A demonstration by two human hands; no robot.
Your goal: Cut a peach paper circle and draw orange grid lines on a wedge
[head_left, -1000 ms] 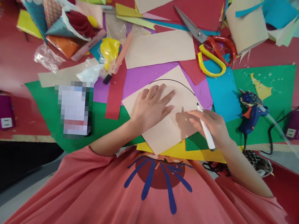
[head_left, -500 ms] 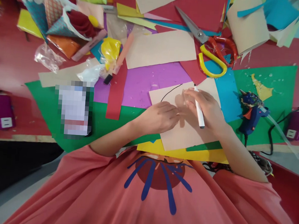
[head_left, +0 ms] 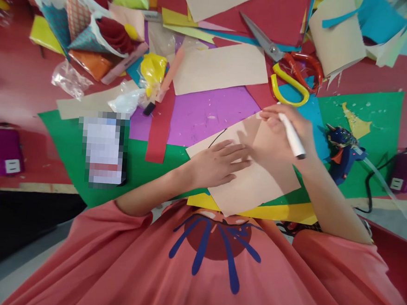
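Observation:
A beige sheet of paper [head_left: 245,192] lies tilted in front of me, with a short curved black line [head_left: 218,138] near its upper left edge. My left hand [head_left: 220,165] rests flat on the sheet, fingers spread toward the right. In my right hand [head_left: 290,130] is a white marker [head_left: 291,136], its dark end pointing down toward my wrist and its other end up near the sheet's top corner. The fingers are wrapped around the marker above the paper's right side; whether its tip touches the paper I cannot tell.
Red-and-yellow-handled scissors [head_left: 273,50] lie beyond the sheet. A blue glue gun [head_left: 344,160] with a cord sits at the right. A blurred phone [head_left: 102,150] lies at the left. Packets of clay [head_left: 91,63], a pink marker [head_left: 170,73] and coloured paper [head_left: 213,118] cover the back.
The beige sheet has turned and shifted to the left. My left hand has flattened with its fingers spread, and my right hand with the marker has moved right and up.

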